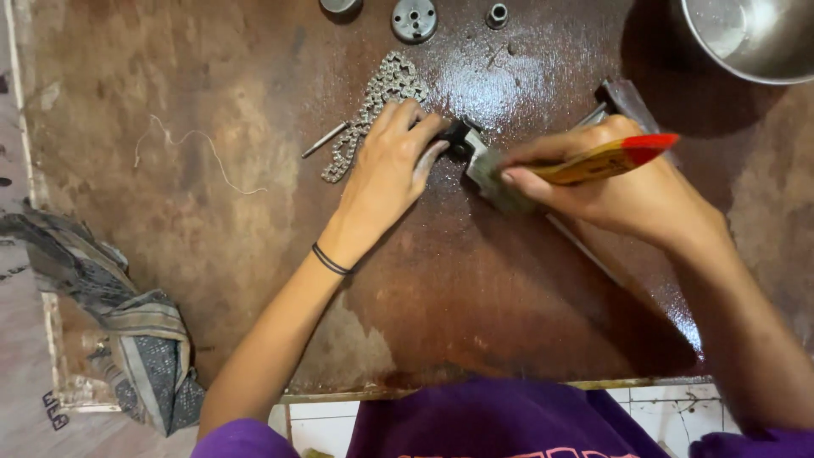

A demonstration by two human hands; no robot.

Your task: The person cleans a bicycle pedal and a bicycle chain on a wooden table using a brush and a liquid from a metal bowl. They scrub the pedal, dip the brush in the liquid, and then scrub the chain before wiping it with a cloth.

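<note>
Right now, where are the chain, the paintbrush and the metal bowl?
chain (377,106), head view, on the bunched links above the left hand.
paintbrush (593,163), head view, on its yellow handle.
metal bowl (755,38), head view, on its inner wall.

No package, label, sign or screen shows anywhere on the work surface or around it.
</note>
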